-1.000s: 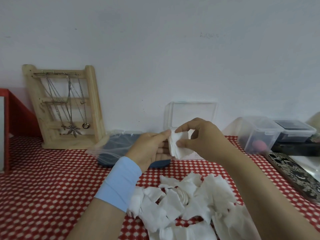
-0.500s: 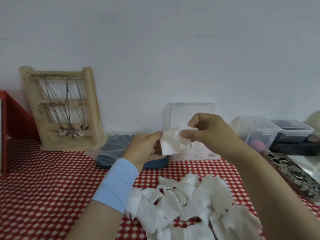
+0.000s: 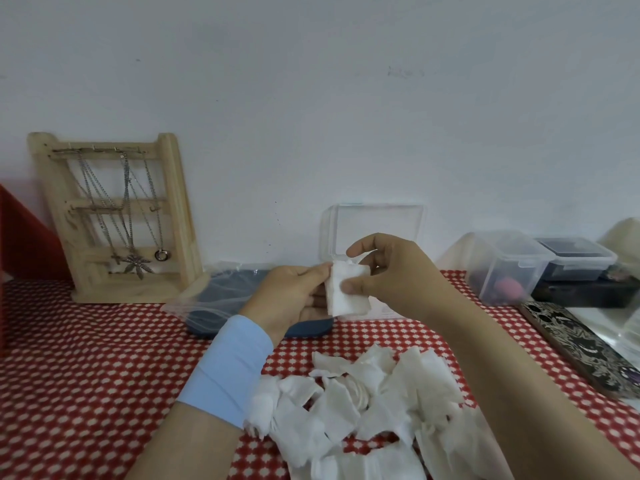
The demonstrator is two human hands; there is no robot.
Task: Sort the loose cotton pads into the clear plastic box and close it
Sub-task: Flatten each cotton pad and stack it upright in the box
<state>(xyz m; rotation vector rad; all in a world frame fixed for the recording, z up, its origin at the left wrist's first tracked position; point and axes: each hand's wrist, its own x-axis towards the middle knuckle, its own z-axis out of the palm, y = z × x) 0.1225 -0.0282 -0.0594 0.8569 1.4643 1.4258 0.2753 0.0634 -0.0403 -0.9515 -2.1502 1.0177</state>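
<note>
- Now, your surface (image 3: 86,375), under a red-and-white patterned cloth, carries everything.
- Nearest you on it lies the heap of loose cotton pads (image 3: 363,410), white pieces overlapping one another.
- Behind your hands, against the wall, the clear plastic box (image 3: 375,225) stands with its lid raised upright.
- Your left hand (image 3: 291,299), light blue sleeve at the wrist, grips the held pad by its left edge.
- Your right hand (image 3: 391,271) pinches it too, thumb on its front face.
- Your held pad (image 3: 348,294) sits upright in the air before the box; whether it is one pad or several, you cannot tell.
</note>
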